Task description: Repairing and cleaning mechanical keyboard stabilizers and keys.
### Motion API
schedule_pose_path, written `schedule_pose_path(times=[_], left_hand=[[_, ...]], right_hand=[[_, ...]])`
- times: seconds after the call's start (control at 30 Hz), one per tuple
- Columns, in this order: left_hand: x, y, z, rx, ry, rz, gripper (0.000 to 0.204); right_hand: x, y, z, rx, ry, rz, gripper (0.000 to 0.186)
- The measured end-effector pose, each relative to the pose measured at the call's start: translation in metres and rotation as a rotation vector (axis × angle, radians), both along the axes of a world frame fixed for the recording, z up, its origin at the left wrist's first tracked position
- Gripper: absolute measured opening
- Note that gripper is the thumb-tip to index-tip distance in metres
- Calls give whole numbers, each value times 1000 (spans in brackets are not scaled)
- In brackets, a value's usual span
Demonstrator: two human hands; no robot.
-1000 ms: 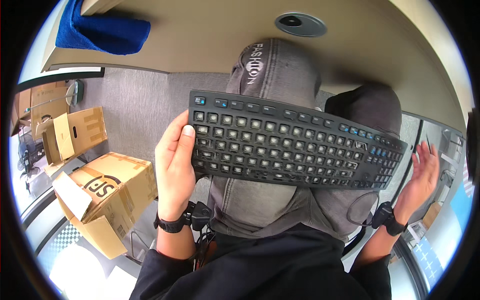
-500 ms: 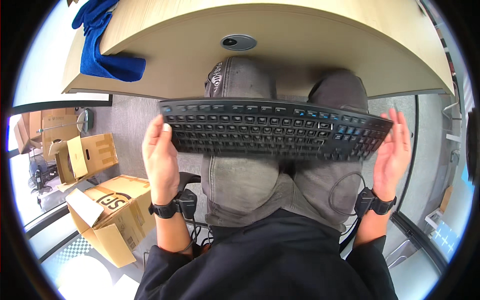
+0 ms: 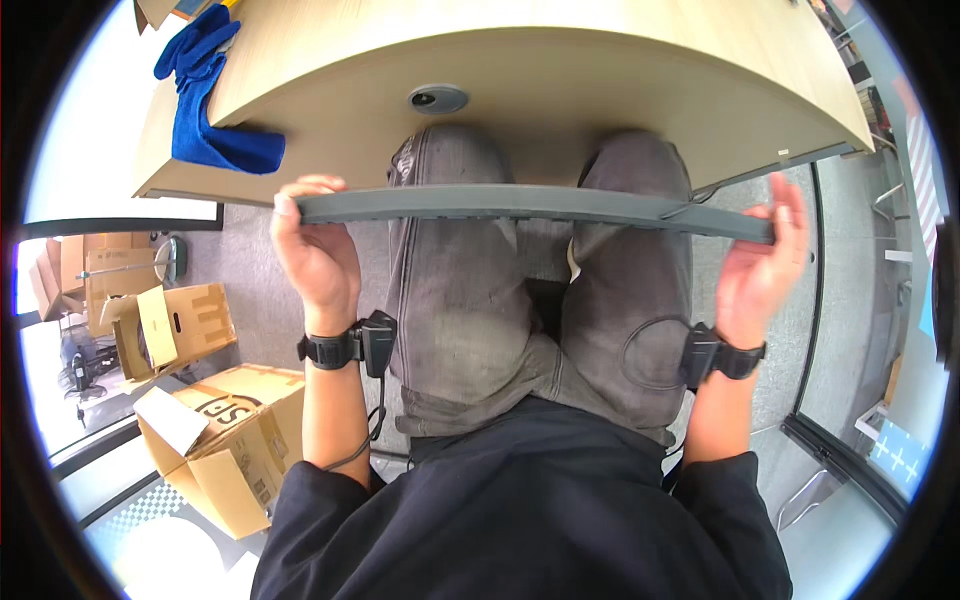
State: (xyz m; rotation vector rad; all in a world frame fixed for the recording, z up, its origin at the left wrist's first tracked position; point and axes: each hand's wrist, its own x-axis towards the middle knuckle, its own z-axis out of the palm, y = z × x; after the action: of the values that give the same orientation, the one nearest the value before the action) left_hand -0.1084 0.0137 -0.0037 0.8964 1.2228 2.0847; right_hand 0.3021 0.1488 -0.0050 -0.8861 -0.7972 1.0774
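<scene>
1. As the keyboard (image 3: 530,205) hangs edge-on above the lap, the left hand (image 3: 315,255) closes its grip round the left end and the right hand (image 3: 755,270) clasps the right end.
2. It looks light, stiff, smooth plastic; the ends suit holding best.
3. Beyond lies the bench (image 3: 560,60), with a blue cloth (image 3: 205,100).

Bright daylight, glare at left edge; fisheye bends desk (image 3: 560,60); rim probably slightly soft.
</scene>
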Motion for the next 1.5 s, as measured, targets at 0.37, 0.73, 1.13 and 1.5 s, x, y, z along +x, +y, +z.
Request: schedule_pose_path(times=[0.37,0.73,1.13,1.5], left_hand=[[-5,-4,9,29,121,-29,41],[6,-3,16,22,151,-48,48],[24,-11,48,224,249,-27,59],[17,-15,41,172,258,-47,60]], right_hand=[[-4,-1,6,13,7,6,31],[0,-11,33,90,20,-81,36],[5,-27,47,183,146,-89,29],[9,-24,47,258,150,-31,29]])
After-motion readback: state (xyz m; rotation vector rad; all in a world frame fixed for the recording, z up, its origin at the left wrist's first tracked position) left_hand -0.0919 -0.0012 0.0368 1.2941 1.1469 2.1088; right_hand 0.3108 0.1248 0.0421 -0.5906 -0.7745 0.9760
